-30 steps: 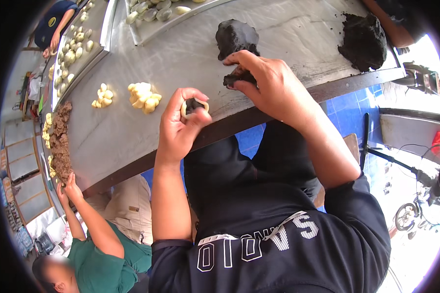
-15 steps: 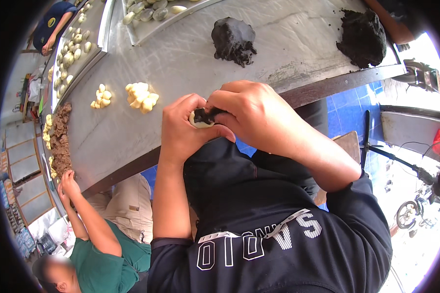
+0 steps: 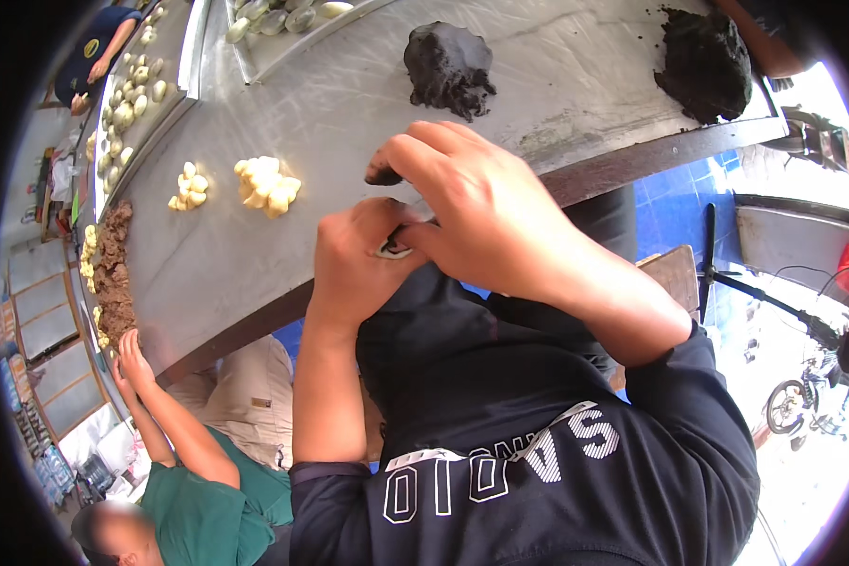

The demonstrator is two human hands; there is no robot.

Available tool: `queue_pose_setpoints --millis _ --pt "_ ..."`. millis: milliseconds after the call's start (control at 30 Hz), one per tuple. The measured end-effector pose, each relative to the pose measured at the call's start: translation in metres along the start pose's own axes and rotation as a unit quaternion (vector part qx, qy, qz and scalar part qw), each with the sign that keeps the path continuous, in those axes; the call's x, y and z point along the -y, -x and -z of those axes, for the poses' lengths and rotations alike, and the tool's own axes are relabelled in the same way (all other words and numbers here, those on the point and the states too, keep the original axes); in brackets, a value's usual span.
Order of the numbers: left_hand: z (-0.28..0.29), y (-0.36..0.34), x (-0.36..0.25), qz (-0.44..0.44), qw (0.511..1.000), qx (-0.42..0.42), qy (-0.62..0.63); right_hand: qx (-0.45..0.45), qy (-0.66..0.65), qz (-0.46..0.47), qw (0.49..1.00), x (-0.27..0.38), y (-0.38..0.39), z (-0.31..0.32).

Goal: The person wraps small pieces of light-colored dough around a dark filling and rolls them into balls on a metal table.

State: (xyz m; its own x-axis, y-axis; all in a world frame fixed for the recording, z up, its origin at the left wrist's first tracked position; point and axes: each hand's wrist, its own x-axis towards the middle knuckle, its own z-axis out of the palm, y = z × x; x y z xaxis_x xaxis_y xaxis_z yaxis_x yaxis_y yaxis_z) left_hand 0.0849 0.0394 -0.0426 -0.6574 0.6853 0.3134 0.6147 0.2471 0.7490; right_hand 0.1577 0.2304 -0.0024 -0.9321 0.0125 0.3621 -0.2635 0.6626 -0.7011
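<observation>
Just in front of my body, my left hand (image 3: 357, 259) is closed around a small piece of pale dough (image 3: 393, 252) with dark filling in it; most of the piece is hidden by the fingers. My right hand (image 3: 476, 203) is over it, its thumb pressing at the top of the dough. The other right fingers are lifted away from the thumb, and their tips are smeared black. Beyond my hands, a lump of black paste (image 3: 449, 69) rests on the metal tabletop (image 3: 349, 123). Left of them are a larger pile of pale dough pieces (image 3: 267, 186) and a smaller pile (image 3: 191, 187).
Trays of shaped dough pieces (image 3: 127, 113) stand at far left. Brown filling (image 3: 115, 274) lines the left edge, near a co-worker's hands (image 3: 134, 363). Another black mass (image 3: 703, 68) sits at far right, beside another person's arm (image 3: 759, 42). The wooden table edge (image 3: 670, 156) runs before me.
My right fingers have lifted from the dough and spread away from the thumb. My left hand has closed further around the dough, covering more of it.
</observation>
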Motion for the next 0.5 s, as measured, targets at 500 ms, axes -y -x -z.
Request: queue_pose_setpoints --millis 500 --pt "0.002 -0.011 0.018 0.008 0.979 0.038 0.202 -0.028 0.311 0.123 0.942 -0.049 -0.049 0.022"
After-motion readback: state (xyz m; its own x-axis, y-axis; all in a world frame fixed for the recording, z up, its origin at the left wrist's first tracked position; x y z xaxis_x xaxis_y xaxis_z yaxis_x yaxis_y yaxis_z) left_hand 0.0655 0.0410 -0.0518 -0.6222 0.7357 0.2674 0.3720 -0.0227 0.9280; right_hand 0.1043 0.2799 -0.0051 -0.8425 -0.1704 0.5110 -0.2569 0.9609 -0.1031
